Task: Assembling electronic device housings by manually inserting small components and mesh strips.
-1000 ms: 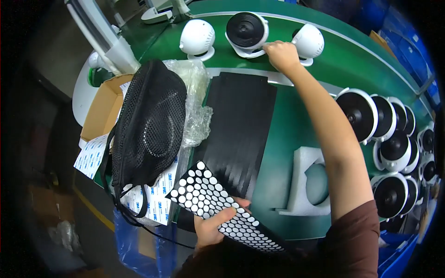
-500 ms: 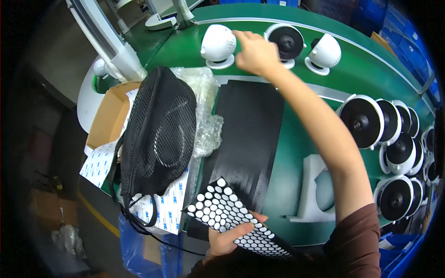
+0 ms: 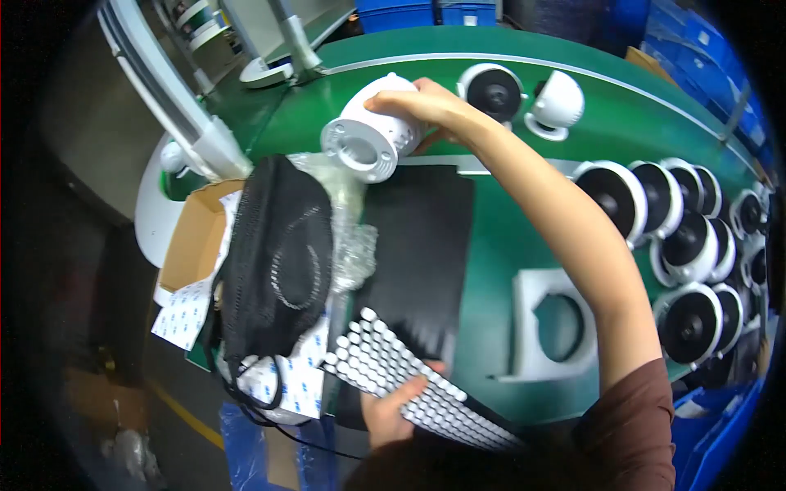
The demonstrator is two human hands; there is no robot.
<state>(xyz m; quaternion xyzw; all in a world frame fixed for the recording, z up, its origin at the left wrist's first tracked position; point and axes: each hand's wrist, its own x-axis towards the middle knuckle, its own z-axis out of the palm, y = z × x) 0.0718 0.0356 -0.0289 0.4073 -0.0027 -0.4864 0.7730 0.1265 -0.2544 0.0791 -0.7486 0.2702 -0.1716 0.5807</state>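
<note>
My right hand [image 3: 420,108] stretches across the bench, its fingers wrapped round a white rounded device [image 3: 381,110]. The device is tilted off the bench, its round base turned toward me. Low in the middle, my left hand [image 3: 391,412] grips a dark sheet covered in rows of white round pads [image 3: 381,360], thumb on top. Under and beyond that sheet lies a black mat [image 3: 417,245]. Two similar devices stand at the back: one with a black round face [image 3: 494,92], the other white one [image 3: 559,102] turned aside.
A black mesh bag [image 3: 282,254] lies at left on bubble wrap [image 3: 354,254], beside an open cardboard box [image 3: 196,233] and printed paper [image 3: 184,315]. A white foam piece [image 3: 530,331] rests on the green bench. Several black-faced devices [image 3: 688,323] crowd the right side.
My right hand has lifted the white device from the back of the bench and tipped it, bringing it nearer. My left hand still holds the padded sheet. The view has shifted slightly.
</note>
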